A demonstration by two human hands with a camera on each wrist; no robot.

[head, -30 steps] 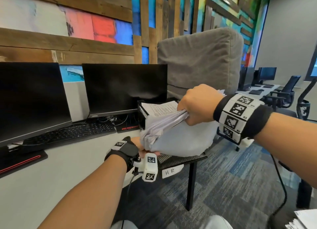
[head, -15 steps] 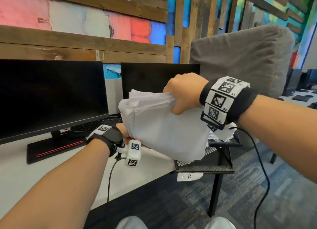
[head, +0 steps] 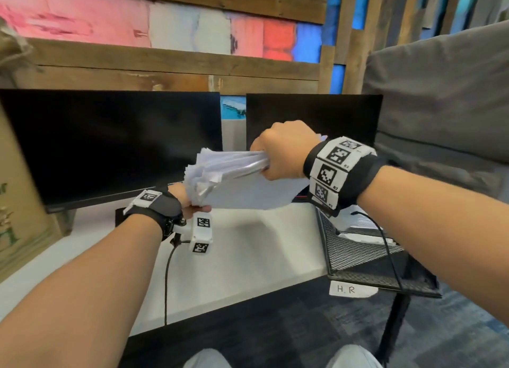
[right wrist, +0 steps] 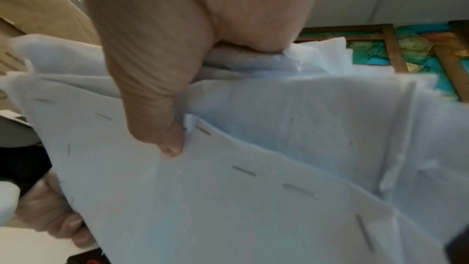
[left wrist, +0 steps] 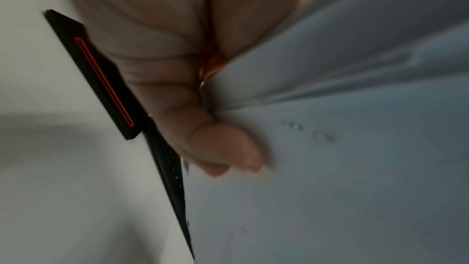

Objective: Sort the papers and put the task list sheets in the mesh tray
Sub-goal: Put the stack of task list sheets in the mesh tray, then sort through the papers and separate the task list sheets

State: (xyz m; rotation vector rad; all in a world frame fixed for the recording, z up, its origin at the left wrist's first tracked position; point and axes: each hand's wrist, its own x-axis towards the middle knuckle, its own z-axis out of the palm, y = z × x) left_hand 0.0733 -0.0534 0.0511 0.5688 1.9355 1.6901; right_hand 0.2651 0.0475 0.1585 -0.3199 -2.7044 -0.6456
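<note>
A thick stack of white papers hangs in the air over the white desk, bent and fanned. My right hand grips its upper edge in a fist, thumb under the sheets. My left hand holds the lower left corner, thumb pressed on the underside. Several stapled sets show from below. The black mesh tray, labelled "H.R", stands at the desk's right end with some papers in it.
Two dark monitors stand behind the stack. A cardboard box is at the left. A grey cushioned chair back rises on the right. A monitor base with a red stripe lies on the desk.
Both hands carried the paper stack from above the mesh tray leftward, over the desk in front of the monitors. The tray now lies to the right of the hands.
</note>
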